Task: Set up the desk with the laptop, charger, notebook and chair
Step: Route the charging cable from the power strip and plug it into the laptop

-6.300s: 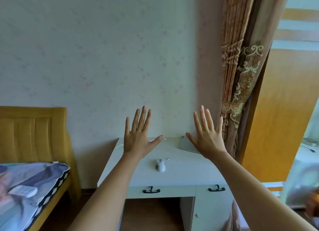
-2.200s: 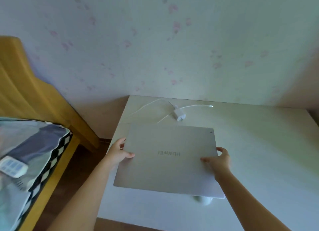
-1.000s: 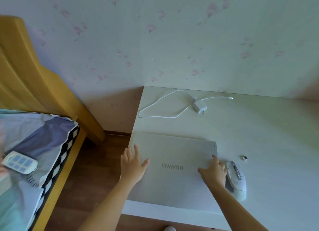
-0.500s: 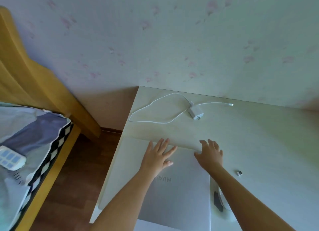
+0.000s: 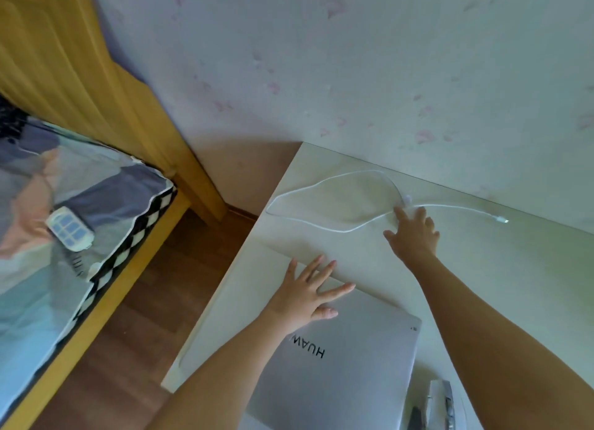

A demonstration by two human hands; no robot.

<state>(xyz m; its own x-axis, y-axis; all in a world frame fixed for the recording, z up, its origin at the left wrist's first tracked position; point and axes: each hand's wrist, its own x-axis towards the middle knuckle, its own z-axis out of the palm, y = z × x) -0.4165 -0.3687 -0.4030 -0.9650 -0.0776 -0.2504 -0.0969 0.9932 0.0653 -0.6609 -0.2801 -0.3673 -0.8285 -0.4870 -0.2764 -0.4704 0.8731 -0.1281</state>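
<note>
A closed silver laptop [image 5: 363,359] lies flat on the white desk [image 5: 514,285] near its front left corner. My left hand [image 5: 305,296] rests palm down on the lid's far edge, fingers spread. My right hand [image 5: 413,233] reaches across the desk to the white charger; its fingers lie over the charger brick, which is hidden under them. The charger cable [image 5: 321,201] loops to the left, and its plug end [image 5: 501,219] trails to the right. I cannot tell whether the fingers have closed on the brick. No notebook or chair shows.
A white mouse [image 5: 442,404] sits at the laptop's right, at the bottom edge. The wallpapered wall [image 5: 353,75] backs the desk. A bed with a yellow headboard [image 5: 80,75] stands left, a remote control [image 5: 70,228] on its cover, wooden floor [image 5: 144,301] between.
I set the laptop down on the desk and both hands slid onto its lid. My right hand has since left the lid and reached forward to the charger; the left hand stays on the laptop.
</note>
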